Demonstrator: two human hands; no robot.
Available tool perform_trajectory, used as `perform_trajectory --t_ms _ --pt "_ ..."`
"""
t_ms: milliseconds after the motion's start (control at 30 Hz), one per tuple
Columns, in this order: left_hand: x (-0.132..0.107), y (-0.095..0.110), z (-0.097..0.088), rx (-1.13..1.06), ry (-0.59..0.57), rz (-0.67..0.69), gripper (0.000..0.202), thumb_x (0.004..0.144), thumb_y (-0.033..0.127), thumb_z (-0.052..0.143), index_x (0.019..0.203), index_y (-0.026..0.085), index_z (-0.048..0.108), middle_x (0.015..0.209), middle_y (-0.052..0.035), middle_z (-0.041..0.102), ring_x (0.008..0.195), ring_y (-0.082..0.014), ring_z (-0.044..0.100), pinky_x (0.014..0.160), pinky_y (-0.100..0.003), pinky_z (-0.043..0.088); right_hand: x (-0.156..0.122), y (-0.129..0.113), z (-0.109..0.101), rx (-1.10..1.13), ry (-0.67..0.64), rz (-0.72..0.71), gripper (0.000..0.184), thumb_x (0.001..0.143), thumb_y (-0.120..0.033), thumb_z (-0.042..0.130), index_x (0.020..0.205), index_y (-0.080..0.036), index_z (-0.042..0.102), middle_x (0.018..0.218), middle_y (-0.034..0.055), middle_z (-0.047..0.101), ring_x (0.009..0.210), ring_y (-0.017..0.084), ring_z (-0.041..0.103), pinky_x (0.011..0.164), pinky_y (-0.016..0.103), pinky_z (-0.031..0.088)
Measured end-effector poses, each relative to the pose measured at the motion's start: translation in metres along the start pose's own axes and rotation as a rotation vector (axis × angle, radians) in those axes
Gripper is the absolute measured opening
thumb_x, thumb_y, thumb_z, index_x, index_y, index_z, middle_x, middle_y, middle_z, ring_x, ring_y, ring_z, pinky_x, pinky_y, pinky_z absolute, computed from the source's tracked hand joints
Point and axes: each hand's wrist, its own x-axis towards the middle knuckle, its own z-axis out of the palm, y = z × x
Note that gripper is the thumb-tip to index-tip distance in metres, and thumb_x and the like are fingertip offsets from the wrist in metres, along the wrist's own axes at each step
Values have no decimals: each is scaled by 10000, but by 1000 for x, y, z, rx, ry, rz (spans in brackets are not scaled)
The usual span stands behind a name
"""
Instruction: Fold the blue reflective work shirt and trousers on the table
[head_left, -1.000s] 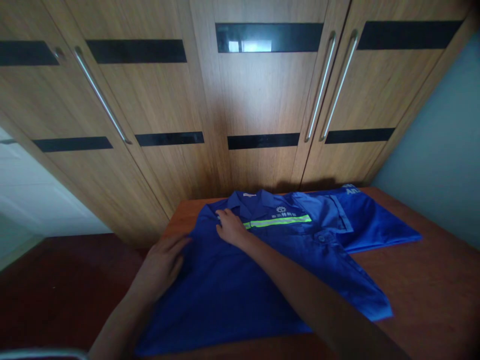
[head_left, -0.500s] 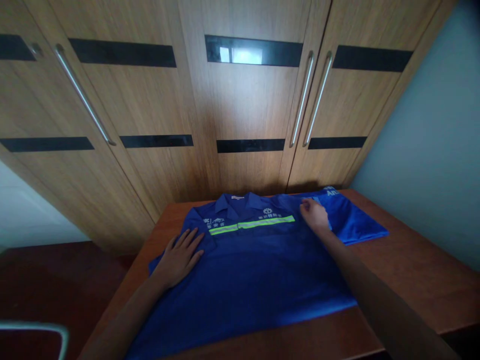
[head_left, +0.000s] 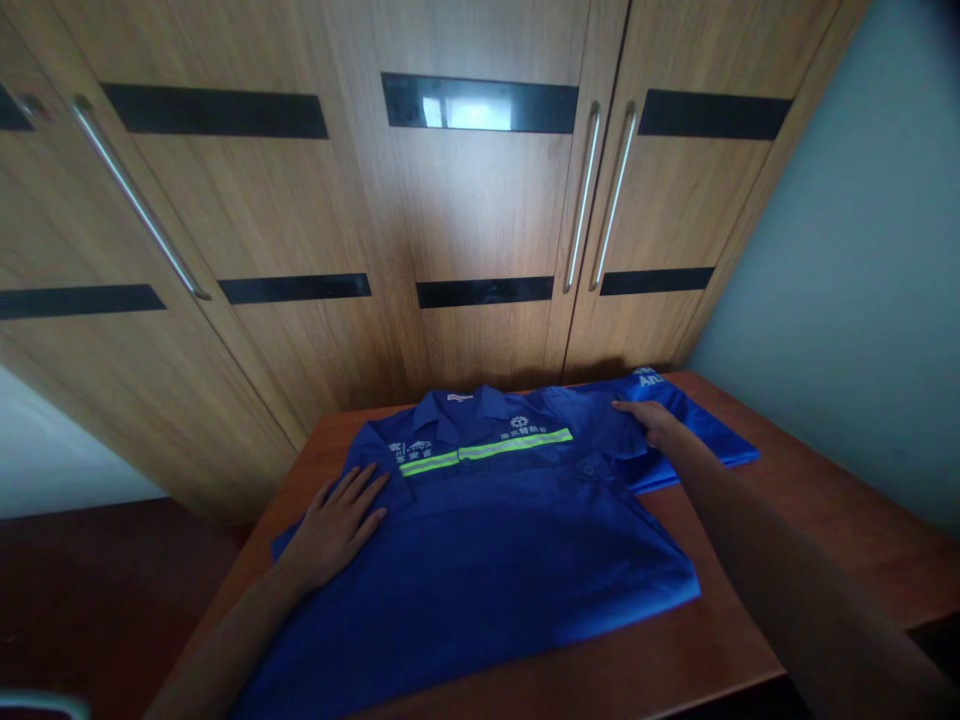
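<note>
A blue short-sleeved work shirt [head_left: 480, 560] lies front up on the table, its collar toward the cupboard. A yellow-green and silver reflective stripe [head_left: 487, 447] and white printing cross its chest. Flat on the shirt's left side, near the sleeve, rests my left hand [head_left: 334, 525] with the fingers spread. My right hand [head_left: 652, 422] is at the other sleeve [head_left: 611, 425], its fingers closed on the outer edge; the fingertips are partly hidden. Behind that sleeve lies a second blue folded garment [head_left: 697, 425] with white lettering.
The reddish-brown wooden table [head_left: 810, 510] extends to the right toward a pale wall [head_left: 847, 250]. A wooden cupboard [head_left: 480, 210] with long metal handles stands right behind the table. At the lower left a pale curved rail [head_left: 45, 702] shows above the dark floor.
My right hand has moved slightly to the right relative to the shirt, and the sleeve now lies spread outward. The shirt's right side shows new creases. My left hand stays flat on the cloth.
</note>
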Motion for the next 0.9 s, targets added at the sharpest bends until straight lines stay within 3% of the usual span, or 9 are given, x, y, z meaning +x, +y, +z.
perform_trajectory --t_ms 200,367,433,533,600,700,800,900 --pt "-6 -14 0 -9 -18 4 567 959 501 323 1475 265 306 1549 -71 296 1428 -255 251 1142 -493 216 -11 4 1 114 -63 -78 161 711 -265 725 792 -149 646 651 70 707 619 207 684 590 306 568" --pt "-6 -15 0 -19 3 0 556 954 488 354 1464 268 333 1537 -67 324 1419 -255 276 1138 -492 237 -23 -9 1 49 -2 -269 142 757 -283 663 827 -161 651 793 64 719 802 225 675 732 315 544" --pt "-6 -14 0 -27 14 5 553 949 486 368 1460 275 342 1534 -62 333 1416 -253 282 1138 -485 245 -35 -16 -4 -23 10 -383 173 769 -327 660 856 -178 652 883 63 718 911 238 651 830 323 512" --pt "-5 -15 0 -45 -1 -12 557 944 497 370 1452 268 362 1531 -68 337 1412 -258 292 1134 -491 251 -68 -19 -8 -301 -50 -655 222 839 -369 587 975 -204 650 968 74 711 952 242 644 906 338 479" --pt "-4 -16 -2 -62 -34 -33 564 939 511 368 1445 262 377 1528 -77 344 1406 -270 303 1124 -513 257 -93 -12 -5 -499 -175 -877 263 881 -316 521 1106 -229 627 1109 78 686 1047 234 627 964 346 458" --pt "0 -11 -10 -55 -77 -67 561 928 521 376 1422 259 419 1506 -98 384 1387 -296 336 1107 -569 246 -120 9 7 -685 -379 -1168 440 846 -168 505 1276 -244 555 1352 66 561 1289 232 471 1087 401 371" --pt "6 3 -24 -24 -41 -52 501 915 469 421 1355 247 513 1478 -108 428 1374 -311 353 1110 -593 214 -128 29 17 -821 -406 -1271 527 802 -80 494 1314 -197 541 1406 106 507 1356 257 385 1109 479 339" --pt "17 28 -40 -110 22 39 462 900 415 470 1316 227 545 1449 -104 467 1359 -294 378 1126 -545 244 -127 37 19 -837 -388 -1302 522 827 -42 447 1312 -207 551 1411 105 502 1363 244 377 1108 494 345"
